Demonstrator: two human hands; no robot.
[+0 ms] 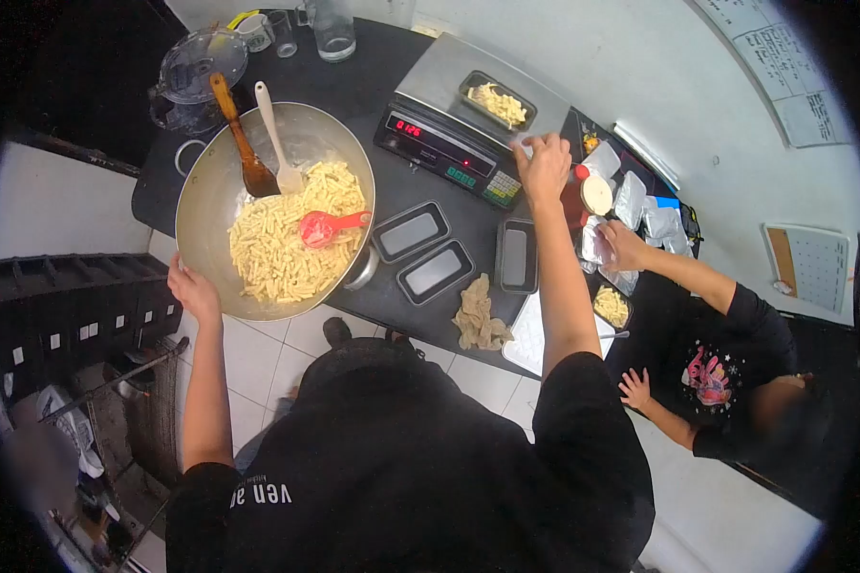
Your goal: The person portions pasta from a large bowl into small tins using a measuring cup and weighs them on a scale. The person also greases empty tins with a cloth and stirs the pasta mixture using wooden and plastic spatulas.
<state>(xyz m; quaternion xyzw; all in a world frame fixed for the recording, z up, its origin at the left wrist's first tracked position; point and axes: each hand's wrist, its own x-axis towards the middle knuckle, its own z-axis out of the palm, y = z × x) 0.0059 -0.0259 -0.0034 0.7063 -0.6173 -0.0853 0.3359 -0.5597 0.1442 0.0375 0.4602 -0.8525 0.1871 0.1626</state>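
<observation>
My left hand [193, 286] is at the lower left rim of a large metal pan [196, 229], its fingers wrapped on the edge. Pasta [287, 250] fills much of the pan, with a red measuring cup [317, 229], a brown wooden spatula [242, 148] and a pale spoon [275, 134] in it. Over the right end of the digital scale [435, 148], my right hand [545, 162] has bent fingers; whether they hold anything is unclear. A black tray [468, 84] with some pasta [498, 103] rests on the scale's plate.
Three black trays [411, 229] [436, 271] [517, 255] and a crumpled cloth [480, 315] lie near the counter's front. At right, a co-worker's hand [625, 246] touches foil-covered packs [597, 241]. A glass jug [334, 36] and clear lidded container [204, 65] stand behind.
</observation>
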